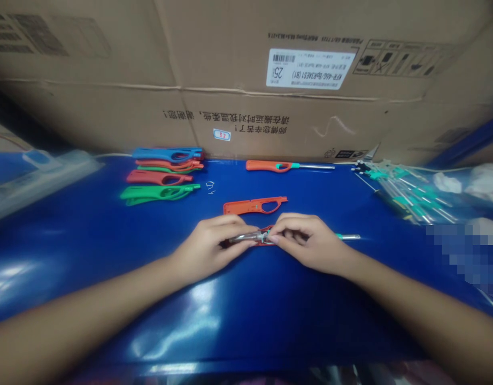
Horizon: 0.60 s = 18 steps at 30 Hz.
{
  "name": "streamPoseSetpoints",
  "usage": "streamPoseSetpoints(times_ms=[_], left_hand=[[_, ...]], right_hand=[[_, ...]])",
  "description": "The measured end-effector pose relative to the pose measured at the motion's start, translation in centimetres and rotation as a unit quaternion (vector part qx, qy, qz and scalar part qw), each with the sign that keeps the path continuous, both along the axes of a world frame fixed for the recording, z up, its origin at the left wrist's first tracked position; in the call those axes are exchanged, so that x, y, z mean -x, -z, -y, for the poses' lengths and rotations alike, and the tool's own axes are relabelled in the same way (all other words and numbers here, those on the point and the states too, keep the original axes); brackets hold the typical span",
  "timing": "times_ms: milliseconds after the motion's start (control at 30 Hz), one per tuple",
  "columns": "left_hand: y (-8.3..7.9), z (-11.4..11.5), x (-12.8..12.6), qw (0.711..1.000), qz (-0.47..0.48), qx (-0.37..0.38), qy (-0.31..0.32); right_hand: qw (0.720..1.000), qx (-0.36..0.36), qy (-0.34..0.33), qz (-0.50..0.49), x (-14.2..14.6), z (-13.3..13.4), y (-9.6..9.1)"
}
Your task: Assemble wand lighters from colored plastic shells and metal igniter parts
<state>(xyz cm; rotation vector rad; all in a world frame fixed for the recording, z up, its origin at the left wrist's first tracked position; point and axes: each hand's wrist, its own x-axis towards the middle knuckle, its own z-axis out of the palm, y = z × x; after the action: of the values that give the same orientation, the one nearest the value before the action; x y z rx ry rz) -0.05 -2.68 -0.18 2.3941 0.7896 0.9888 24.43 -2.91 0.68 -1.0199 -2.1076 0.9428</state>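
A long-nosed gas lighter (263,242) lies in an opened red casing half between my hands. Its silvery, see-through fuel tank (246,236) shows at the left end, and its metal tube (353,237) sticks out past my right hand. My left hand (210,243) is closed around the tank end, thumb below and fingers above. Thumb and fingertips of my right hand (306,240) pinch together at the middle of the lighter; what exactly they grip there is hidden. Just beyond my hands lies a loose orange casing half (246,205).
An orange lighter with its tube (270,167) lies farther back. Stacked blue casings (162,154), red casings (150,177) and green casings (150,193) are at left, beside small wire pieces (210,187). Tubes with teal parts (410,192) pile at right. A cardboard box (230,64) stands behind.
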Motion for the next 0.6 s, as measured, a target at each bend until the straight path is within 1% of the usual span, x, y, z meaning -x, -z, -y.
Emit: streamPoseSetpoints(times_ms=[600], left_hand=[[0.14,0.05,0.17,1.000,-0.012,0.008,0.014]], right_hand=[[1.000,-0.002,0.006,0.002,0.22,0.11,0.12]])
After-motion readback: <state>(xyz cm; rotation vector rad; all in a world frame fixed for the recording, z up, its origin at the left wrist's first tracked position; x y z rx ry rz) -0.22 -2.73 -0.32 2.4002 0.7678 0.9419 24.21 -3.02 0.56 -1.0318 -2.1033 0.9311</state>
